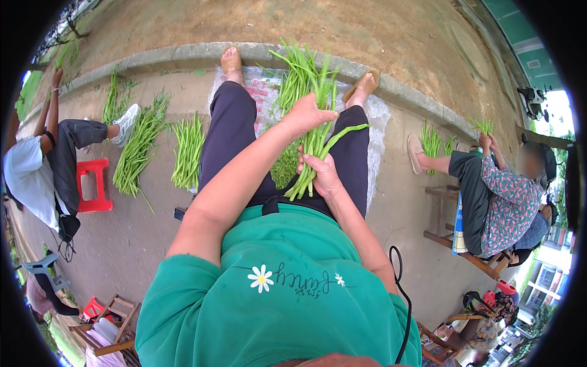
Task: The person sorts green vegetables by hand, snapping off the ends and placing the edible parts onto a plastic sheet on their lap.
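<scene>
My right hand (322,173) grips the lower part of a bunch of long green vegetable stalks (312,149) above my lap. Farther up the same bunch, my left hand (308,113) has its fingers across the stalks, and their upper ends are blurred. One thicker stalk sticks out to the right from the bunch. Beyond my hands, a loose pile of stalks (293,85) lies on a plastic sheet (378,124) between my feet. Small green leafy bits (285,167) are heaped between my thighs, partly hidden by my left forearm.
Two stalk piles (187,153) (140,147) lie on the pavement at left, near a red plastic stool (94,186) and a seated person. A concrete kerb (192,56) crosses beyond my feet. At right, another person sits on a wooden bench (477,264), holding stalks. A black cable (406,303) hangs beside me.
</scene>
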The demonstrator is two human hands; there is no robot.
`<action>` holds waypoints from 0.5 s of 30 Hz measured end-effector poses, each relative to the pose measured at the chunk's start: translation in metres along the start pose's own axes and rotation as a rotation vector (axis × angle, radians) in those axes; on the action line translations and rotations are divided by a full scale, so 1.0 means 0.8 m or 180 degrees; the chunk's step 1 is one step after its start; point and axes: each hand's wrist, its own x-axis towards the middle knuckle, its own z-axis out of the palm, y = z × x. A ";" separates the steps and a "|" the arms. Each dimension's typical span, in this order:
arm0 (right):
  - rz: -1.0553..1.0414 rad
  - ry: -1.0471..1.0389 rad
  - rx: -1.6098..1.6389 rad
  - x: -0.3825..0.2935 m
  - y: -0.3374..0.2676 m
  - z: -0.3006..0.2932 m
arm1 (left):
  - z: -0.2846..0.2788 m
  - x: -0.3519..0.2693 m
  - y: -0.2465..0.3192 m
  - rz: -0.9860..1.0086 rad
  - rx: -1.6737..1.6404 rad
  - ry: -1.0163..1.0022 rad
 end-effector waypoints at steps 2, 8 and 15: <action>0.0007 0.0002 0.0047 0.001 0.002 -0.002 | 0.003 0.008 -0.013 0.0100 -0.0083 0.0180; 0.0028 0.0150 -0.0064 -0.003 0.005 -0.010 | -0.022 -0.025 -0.093 -0.1196 -0.2432 -0.0383; 0.0018 0.0068 -0.0088 0.007 0.009 -0.007 | -0.006 -0.062 -0.086 -0.1413 -0.1962 -0.1283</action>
